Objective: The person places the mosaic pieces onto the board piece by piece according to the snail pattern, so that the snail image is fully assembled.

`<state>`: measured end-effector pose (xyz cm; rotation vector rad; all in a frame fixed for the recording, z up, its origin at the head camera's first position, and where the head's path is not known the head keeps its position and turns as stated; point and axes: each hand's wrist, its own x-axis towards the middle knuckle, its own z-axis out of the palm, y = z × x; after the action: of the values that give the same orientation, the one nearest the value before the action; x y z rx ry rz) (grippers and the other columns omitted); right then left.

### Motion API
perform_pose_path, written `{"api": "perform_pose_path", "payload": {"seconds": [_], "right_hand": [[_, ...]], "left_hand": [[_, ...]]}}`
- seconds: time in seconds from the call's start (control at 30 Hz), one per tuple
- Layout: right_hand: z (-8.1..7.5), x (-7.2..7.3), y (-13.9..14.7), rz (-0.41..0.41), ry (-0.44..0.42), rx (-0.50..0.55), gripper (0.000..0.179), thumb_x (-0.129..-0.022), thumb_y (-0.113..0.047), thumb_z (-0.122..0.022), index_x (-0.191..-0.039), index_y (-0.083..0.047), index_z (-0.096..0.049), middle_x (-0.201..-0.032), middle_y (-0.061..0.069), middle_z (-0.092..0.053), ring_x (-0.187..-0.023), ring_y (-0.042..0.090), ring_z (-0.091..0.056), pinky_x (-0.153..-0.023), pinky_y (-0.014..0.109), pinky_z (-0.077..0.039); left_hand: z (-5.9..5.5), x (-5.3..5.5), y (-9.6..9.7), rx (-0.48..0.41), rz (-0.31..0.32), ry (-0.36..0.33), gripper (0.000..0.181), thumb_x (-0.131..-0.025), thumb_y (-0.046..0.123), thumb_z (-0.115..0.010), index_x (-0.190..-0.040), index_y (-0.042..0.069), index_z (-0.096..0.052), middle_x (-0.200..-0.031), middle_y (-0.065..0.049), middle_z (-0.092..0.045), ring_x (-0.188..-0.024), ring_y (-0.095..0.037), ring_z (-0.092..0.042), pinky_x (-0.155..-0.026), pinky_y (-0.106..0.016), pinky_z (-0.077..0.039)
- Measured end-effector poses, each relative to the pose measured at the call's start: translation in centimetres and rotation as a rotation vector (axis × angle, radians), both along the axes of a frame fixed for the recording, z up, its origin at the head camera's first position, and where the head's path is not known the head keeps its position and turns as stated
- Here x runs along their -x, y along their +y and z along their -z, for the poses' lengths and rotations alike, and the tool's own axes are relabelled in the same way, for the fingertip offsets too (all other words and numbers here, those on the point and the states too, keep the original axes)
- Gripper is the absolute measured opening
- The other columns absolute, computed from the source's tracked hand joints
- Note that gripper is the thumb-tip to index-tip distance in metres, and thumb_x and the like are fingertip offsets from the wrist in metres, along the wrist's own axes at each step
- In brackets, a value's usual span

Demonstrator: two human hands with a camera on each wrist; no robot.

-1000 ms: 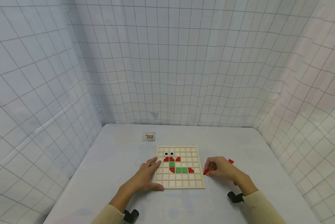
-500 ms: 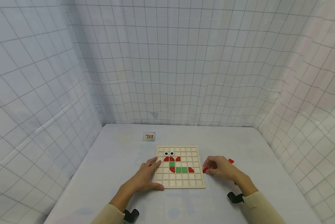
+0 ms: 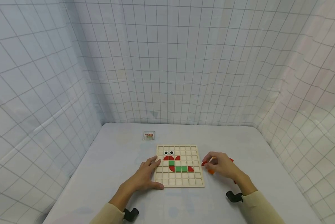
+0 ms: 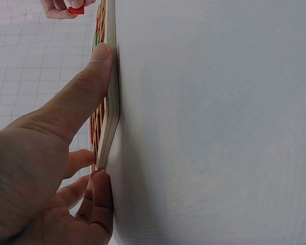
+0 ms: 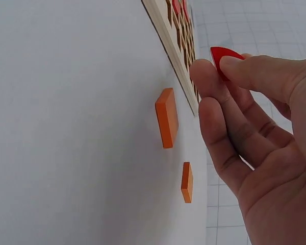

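Note:
A wooden grid board [image 3: 181, 187] lies flat on the table. Two eye discs [image 3: 171, 152], several red curved tiles [image 3: 190, 169] and green square tiles [image 3: 178, 169] sit in its cells. My left hand [image 3: 145, 178] rests at the board's near-left corner, its thumb [image 4: 79, 89] along the near edge and its other fingers spread at the left side. Just right of the board my right hand [image 3: 222, 165] is raised, pinching a red quarter-circle tile [image 5: 223, 53] between thumb and fingers. Below that hand, two orange blocks [image 5: 167, 118] lie on the table.
A small picture card [image 3: 149, 135] with a coloured figure lies behind the board to the left. Red pieces [image 3: 231, 159] lie partly hidden by the right hand and wrist. Grid-patterned white curtains [image 3: 167, 77] surround the table on the back and sides.
My right hand has lifted and shifted slightly away from me with the red tile, uncovering an orange block. The left hand and the board have stayed in place.

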<state>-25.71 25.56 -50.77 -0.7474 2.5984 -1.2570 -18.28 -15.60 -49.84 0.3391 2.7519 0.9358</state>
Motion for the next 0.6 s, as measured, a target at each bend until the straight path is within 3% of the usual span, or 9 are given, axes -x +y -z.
{"api": "perform_pose_path", "payload": {"seconds": [0.13, 0.33, 0.6], "right_hand": [[-0.1, 0.0, -0.7, 0.007, 0.006, 0.048, 0.013, -0.106, -0.010, -0.086, -0.114, -0.019, -0.082, -0.120, 0.003, -0.086, -0.099, 0.013, -0.084, -0.084, 0.024, -0.068], [-0.3, -0.1, -2.1, 0.025, 0.067, 0.037, 0.012, -0.107, -0.012, -0.086, -0.117, -0.019, -0.083, -0.117, 0.000, -0.087, -0.098, 0.011, -0.083, -0.085, 0.023, -0.067], [0.0, -0.1, -3.6, 0.008, 0.076, 0.053, 0.011, -0.108, -0.017, -0.086, -0.117, -0.021, -0.084, -0.114, -0.005, -0.088, -0.096, 0.007, -0.083, -0.087, 0.022, -0.064]], "left_hand": [[0.1, 0.0, 0.0, 0.007, 0.000, 0.000, 0.121, -0.079, 0.046, -0.110, -0.178, 0.011, -0.049, -0.193, -0.014, -0.032, -0.168, -0.048, -0.041, -0.134, -0.071, -0.046], [0.1, 0.0, 0.0, 0.010, 0.004, 0.000, 0.122, -0.079, 0.046, -0.110, -0.178, 0.010, -0.049, -0.192, -0.015, -0.032, -0.168, -0.049, -0.041, -0.133, -0.071, -0.046], [0.5, 0.0, 0.0, 0.014, -0.006, 0.008, 0.122, -0.078, 0.047, -0.111, -0.177, 0.011, -0.050, -0.192, -0.014, -0.033, -0.167, -0.047, -0.043, -0.132, -0.069, -0.048]]}}
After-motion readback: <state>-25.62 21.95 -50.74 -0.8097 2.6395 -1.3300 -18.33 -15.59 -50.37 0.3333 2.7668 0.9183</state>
